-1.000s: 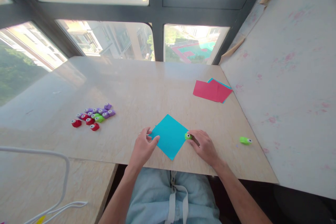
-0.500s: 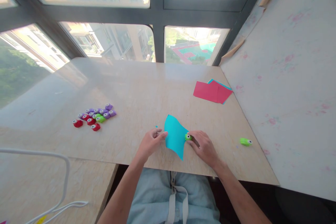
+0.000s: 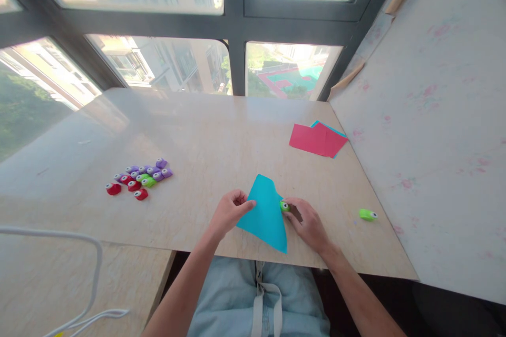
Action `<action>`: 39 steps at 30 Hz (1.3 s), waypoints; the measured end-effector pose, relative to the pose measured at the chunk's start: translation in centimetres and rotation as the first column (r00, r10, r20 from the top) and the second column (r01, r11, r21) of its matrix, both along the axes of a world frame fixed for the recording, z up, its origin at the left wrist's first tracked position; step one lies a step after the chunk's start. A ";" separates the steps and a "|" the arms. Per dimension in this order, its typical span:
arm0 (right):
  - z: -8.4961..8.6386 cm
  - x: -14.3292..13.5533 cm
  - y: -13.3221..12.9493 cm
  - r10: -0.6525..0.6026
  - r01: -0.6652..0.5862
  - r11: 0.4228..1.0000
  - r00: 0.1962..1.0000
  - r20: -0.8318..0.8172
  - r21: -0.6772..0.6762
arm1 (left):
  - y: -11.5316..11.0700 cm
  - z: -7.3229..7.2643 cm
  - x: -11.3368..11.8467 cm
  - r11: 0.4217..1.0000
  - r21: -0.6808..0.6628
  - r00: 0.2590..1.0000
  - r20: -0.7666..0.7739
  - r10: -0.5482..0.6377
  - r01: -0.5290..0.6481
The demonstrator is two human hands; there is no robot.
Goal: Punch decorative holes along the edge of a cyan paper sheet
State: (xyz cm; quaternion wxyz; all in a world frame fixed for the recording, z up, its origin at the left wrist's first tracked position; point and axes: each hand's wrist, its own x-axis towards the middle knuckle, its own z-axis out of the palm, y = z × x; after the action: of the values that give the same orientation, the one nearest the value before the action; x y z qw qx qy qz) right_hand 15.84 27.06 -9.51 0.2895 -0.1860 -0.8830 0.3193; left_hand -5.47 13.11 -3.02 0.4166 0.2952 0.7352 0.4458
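Observation:
A curved sheet of blue paper (image 3: 264, 213) is raised over the table's front part. My left hand (image 3: 231, 211) pinches its left edge between thumb and fingers. On the other side, my right hand (image 3: 306, 221) grips a small green punch (image 3: 284, 206) at the paper's right edge; the punch touches the sheet there. Another green punch (image 3: 368, 215) lies by itself to the right, near the wall. Several purple, red and green punches, among them a red one (image 3: 141, 195), sit grouped on the left.
Red and blue paper sheets (image 3: 309, 138) lie at the back right. A white cable (image 3: 97, 268) loops over the lower-left surface. Windows border the table (image 3: 221, 131) at the back, and a patterned wall (image 3: 435, 142) at the right.
The blue paper has turned and its lower part has swung out, showing more of its face. My left hand's grip has shifted slightly on it. The green punch remains at the right edge.

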 end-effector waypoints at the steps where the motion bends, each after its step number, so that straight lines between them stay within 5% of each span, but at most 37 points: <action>1: -0.1 0.1 0.0 -0.026 0.025 0.999 0.999 -0.019 -0.035 | -0.4 0.2 -0.2 1.000 -0.009 0.999 -0.050 0.002 -0.003; 6: -0.3 0.2 0.1 -0.023 0.022 1.000 0.997 -0.069 -0.017 | -2.1 0.7 -1.5 0.993 -0.110 0.976 -0.219 0.009 -0.034; 11: 0.3 -0.2 0.3 0.008 -0.006 0.999 0.999 -0.044 0.040 | -2.9 -0.4 -2.0 0.987 -0.131 0.948 -0.314 0.047 -0.093; 20: 0.9 -0.5 0.3 0.028 -0.028 0.999 1.000 0.003 0.040 | -4.4 -2.1 -0.4 0.967 -0.045 0.960 0.118 0.253 -0.250; 39: 1.0 -0.7 0.9 0.058 -0.059 0.996 0.998 0.006 0.068 | -4.1 -1.9 0.3 0.935 -0.030 0.904 0.246 0.349 -0.353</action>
State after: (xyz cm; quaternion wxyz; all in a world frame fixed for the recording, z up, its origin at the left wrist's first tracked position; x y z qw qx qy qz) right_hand 15.17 27.96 -8.49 0.2845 -0.1506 -0.8991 0.2968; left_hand -5.22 9.00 -4.90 0.4156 0.1034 0.7153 0.5523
